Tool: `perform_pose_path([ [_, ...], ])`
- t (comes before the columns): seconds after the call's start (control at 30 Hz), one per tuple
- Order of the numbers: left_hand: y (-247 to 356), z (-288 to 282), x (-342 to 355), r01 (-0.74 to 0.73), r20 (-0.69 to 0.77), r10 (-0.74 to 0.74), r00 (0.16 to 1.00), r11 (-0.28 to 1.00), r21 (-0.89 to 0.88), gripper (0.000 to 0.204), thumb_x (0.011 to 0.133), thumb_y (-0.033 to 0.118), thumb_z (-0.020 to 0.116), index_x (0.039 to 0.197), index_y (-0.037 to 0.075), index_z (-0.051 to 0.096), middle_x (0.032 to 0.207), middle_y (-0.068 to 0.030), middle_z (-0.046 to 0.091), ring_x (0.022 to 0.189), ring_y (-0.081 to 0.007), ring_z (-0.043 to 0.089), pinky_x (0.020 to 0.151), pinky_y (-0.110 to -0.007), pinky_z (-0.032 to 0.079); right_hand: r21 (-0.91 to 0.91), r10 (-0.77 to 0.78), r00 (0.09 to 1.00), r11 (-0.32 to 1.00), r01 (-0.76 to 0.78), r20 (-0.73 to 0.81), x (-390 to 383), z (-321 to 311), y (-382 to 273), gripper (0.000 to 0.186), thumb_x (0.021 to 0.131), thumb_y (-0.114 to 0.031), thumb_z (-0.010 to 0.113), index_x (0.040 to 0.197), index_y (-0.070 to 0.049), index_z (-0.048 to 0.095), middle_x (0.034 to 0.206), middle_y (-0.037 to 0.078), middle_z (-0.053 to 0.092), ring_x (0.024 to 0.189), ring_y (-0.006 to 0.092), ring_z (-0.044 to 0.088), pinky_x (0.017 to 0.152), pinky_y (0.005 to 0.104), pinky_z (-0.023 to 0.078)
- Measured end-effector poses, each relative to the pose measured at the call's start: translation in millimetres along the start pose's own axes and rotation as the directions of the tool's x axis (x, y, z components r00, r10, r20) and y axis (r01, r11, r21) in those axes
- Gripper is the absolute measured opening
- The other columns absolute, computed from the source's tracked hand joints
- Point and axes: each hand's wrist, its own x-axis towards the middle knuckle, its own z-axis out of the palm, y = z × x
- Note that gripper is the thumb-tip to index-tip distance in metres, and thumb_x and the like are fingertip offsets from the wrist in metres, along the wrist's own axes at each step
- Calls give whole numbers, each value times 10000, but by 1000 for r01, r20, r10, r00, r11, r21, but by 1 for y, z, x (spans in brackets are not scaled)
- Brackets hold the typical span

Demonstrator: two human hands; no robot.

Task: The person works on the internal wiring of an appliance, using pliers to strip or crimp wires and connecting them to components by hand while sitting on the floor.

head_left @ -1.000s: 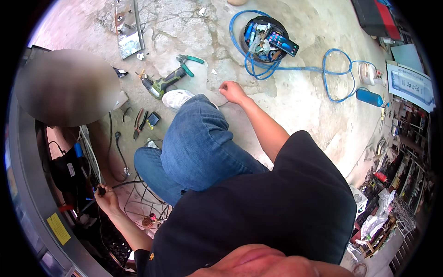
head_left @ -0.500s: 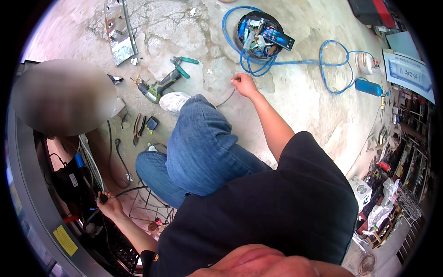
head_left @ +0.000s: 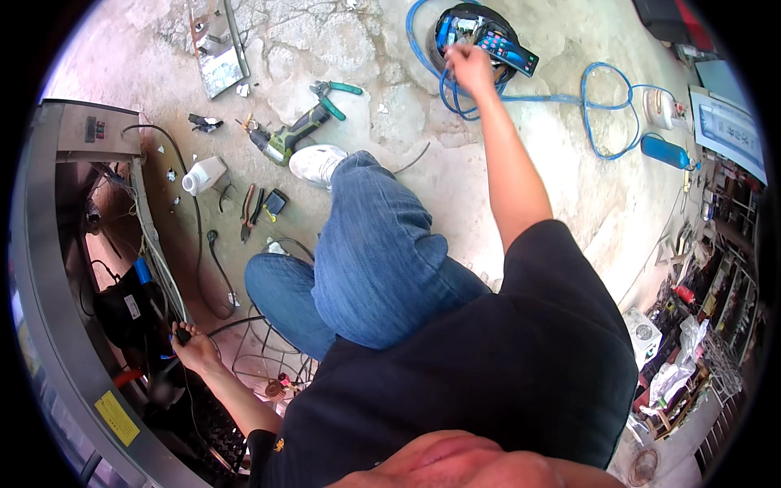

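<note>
My left hand [head_left: 194, 350] is at the open side of the grey metal cabinet, its fingers closed round a small black piece [head_left: 183, 334] that seems to be a cable's end. Stretched far forward, my right hand [head_left: 471, 69] hangs over the near-left rim of a round black tub [head_left: 508, 23]. Its fingertips are bent and partly hidden, and I cannot make out anything in them. Loose tools and parts fill the tub, and a lit smartphone [head_left: 510, 54] rests across it. A thin dark cable [head_left: 413, 160] lies on the floor by my white shoe.
Left of my shoe lie a green-and-black power drill [head_left: 285, 137], green-handled pliers [head_left: 332, 99], red-handled pliers [head_left: 246, 214] and a white bottle [head_left: 205, 175]. The cabinet [head_left: 57, 325] bounds the left. Blue hose [head_left: 541, 98] loops towards a blue cylinder [head_left: 663, 151]. Cluttered shelves [head_left: 716, 276] line the right.
My right hand has let go of the thin cable's end and moved forward to the tub. The left hand stays at the cabinet. Another person's blurred head has left the view at left.
</note>
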Motion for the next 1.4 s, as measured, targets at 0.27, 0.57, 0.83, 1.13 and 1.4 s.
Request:
perform_pose_path([
  [0.27,1,-6,-10,28,22,-28,999,999,-37,321,1062,205,410,1267,10,562,999,-70,576,805,-175,511,705,-307,466,-443,-3,982,892,88,190,143,17,14,351,913,-138,557,1188,-120,776,1020,133,788,822,225,779,846,393,596],
  [0.57,-1,-7,-9,77,98,-67,993,992,-103,271,1063,196,431,1218,14,559,992,-69,572,800,-173,507,708,-306,468,-627,206,976,770,-114,76,168,34,78,246,843,-91,632,1027,10,759,897,185,776,678,268,763,742,379,595],
  [0.83,5,-16,-14,64,82,-57,995,995,-81,290,1069,206,405,1229,20,561,999,-71,574,812,-179,518,715,-302,469,-669,435,881,713,-209,188,183,58,50,242,870,-53,604,1030,40,760,986,186,763,827,272,769,727,411,588],
  [1.13,4,-13,-22,58,97,-51,994,996,-70,303,1066,200,403,1241,5,554,1005,-75,573,819,-181,517,724,-304,474,-836,292,783,228,500,548,178,45,41,321,899,-67,567,1150,19,747,1199,216,730,1112,329,726,907,435,587],
  [1.4,-2,-20,-26,20,70,-17,997,999,-38,306,1062,204,415,1256,15,558,1012,-71,583,822,-176,525,731,-302,472,-872,298,910,474,121,289,143,36,-4,379,953,-158,527,1274,-46,694,1355,213,653,1265,387,626,1060,491,506],
])
